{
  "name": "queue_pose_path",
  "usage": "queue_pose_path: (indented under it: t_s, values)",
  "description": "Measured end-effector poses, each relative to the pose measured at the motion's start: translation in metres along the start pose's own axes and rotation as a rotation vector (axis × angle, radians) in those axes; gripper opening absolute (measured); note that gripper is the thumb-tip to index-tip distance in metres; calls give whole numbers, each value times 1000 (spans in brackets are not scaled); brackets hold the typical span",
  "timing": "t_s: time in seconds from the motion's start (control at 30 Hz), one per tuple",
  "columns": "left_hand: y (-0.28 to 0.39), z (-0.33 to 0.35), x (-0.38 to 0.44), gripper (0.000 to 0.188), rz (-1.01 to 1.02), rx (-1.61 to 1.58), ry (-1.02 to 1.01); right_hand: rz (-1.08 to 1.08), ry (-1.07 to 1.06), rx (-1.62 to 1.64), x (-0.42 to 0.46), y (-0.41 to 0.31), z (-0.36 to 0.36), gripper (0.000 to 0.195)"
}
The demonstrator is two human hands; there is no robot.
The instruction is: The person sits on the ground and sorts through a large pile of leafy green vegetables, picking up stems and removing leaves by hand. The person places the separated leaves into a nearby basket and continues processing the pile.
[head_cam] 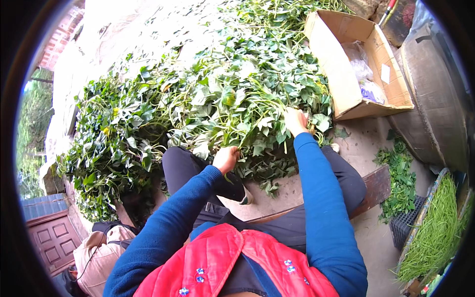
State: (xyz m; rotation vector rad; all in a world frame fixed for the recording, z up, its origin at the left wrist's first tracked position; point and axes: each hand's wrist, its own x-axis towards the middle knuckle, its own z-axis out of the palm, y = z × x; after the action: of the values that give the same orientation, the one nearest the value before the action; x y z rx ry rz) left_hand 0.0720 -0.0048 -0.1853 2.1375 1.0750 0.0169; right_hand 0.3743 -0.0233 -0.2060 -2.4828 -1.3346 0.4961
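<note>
A large heap of leafy green vines [207,96] lies in front of me, with heart-shaped and lobed leaves and long pale stems. My left hand [225,159] is closed on a vine stem at the near edge of the heap, just above my left knee. My right hand [296,121] grips several long stems at the right part of the heap, near the cardboard box. Leaves hang down between the two hands. The far part of the heap is washed out by bright light.
An open cardboard box [323,55] with plastic bags stands at the right. A wooden bench [376,185] is under me. Lower right are loose leaves [399,178], a black plastic crate [406,222] and a tray of thin green stems [434,230]. Another person [107,256] is behind at the lower left.
</note>
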Motion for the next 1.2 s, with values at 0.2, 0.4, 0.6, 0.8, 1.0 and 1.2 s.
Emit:
queue_pose_path:
  t_s: [0.2, 0.4, 0.6, 0.8, 1.0, 1.2]
  values:
    - [-12, 5, -13, 23, 17, 102, -40, -186, 411, -3, -21, -29, -31, 16]
    - [30, -27, -25, 60, -285, -1067, 60, -531, 665, 385, -122, -108, -139, 9]
    - [67, -61, -30, 45, -337, -1884, -199, -939, 283, 397, -223, -120, -102, 14]
    - [83, -74, -54, 36, -101, -1630, 43, -567, 203, 367, -240, -93, -100, 7]
    - [110, -70, -64, 38, 46, -1336, 152, -377, 336, 818, -230, -128, -142, 16]
    - [130, -68, -79, 46, 312, -1270, 40, -282, 185, 958, -213, -155, -141, 18]
